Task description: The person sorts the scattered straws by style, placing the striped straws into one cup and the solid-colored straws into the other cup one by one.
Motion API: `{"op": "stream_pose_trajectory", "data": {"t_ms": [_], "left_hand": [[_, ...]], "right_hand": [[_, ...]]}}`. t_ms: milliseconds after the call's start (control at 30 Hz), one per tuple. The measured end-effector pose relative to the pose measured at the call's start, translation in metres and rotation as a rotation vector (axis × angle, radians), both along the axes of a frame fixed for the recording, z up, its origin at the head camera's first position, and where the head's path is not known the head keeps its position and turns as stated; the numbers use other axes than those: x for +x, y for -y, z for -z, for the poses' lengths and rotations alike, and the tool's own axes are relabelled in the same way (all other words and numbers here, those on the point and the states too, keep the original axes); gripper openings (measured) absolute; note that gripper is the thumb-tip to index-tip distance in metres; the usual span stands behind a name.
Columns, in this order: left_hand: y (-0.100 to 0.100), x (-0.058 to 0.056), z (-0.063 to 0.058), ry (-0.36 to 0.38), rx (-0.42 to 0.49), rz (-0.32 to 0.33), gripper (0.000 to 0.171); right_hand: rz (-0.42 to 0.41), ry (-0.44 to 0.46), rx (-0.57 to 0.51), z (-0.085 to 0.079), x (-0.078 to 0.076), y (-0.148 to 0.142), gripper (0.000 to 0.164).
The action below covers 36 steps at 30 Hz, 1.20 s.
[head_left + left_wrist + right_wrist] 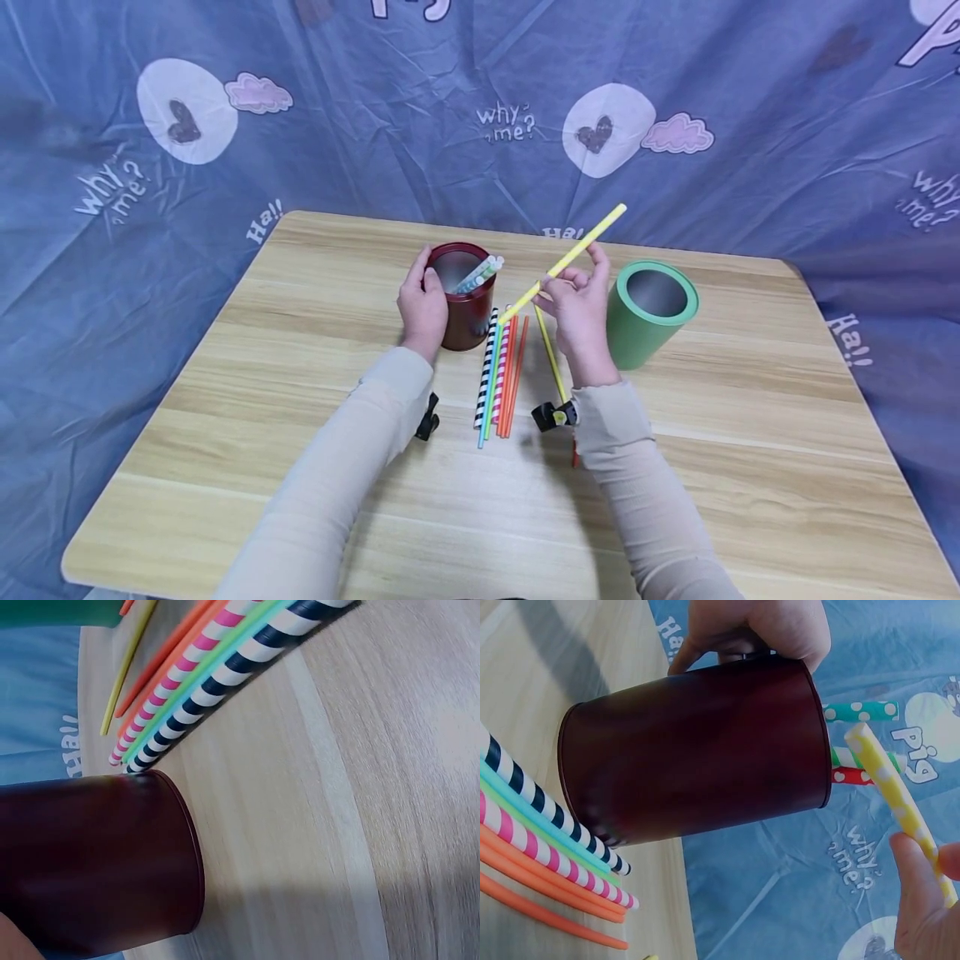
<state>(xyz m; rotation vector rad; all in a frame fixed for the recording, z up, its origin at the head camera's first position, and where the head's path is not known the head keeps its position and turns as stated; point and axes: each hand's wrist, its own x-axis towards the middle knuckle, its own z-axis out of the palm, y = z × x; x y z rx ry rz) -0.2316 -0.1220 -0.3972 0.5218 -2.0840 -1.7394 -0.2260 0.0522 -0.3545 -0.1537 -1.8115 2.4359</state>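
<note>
My left hand (423,308) holds a dark red cup (468,323) by its left side, thumb near the rim. Several patterned paper straws (480,275) lean inside it; a teal dotted straw (861,712) and a red one (850,775) stick out in the right wrist view. Between thumb and fingers, my right hand (581,321) pinches a yellow paper straw with white dots (900,799). That straw slants in the air to the cup's right. In the right wrist view, its lower end appears close to the cup's mouth.
Beside the red cup lie a black-and-white striped straw (487,371), a pink-and-white striped straw (562,855) and several plain orange, green and blue ones. A thin yellow straw (551,354) lies apart. A green cup (633,337) stands right of my right hand. Behind the table (300,333) hangs blue printed cloth.
</note>
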Motion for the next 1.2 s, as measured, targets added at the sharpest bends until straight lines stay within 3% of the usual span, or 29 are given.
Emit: {"op": "stream_pose_trajectory", "data": {"t_ms": [467,833,1033,1200], "left_hand": [[-0.003,-0.002,-0.003,0.008,0.156,-0.025,0.04],[-0.005,-0.002,-0.004,0.014,0.2,-0.04,0.039],[-0.004,0.0,-0.004,0.024,0.17,-0.029,0.04],[-0.004,0.001,-0.003,0.024,0.141,-0.018,0.04]], "right_hand": [[0.096,-0.207,-0.136,-0.007,0.003,0.016,0.073],[0.139,-0.422,-0.168,-0.004,0.003,0.032,0.07],[0.169,-0.532,-0.101,0.003,0.002,0.04,0.066],[0.186,-0.64,0.043,0.013,0.002,0.048,0.064]]}}
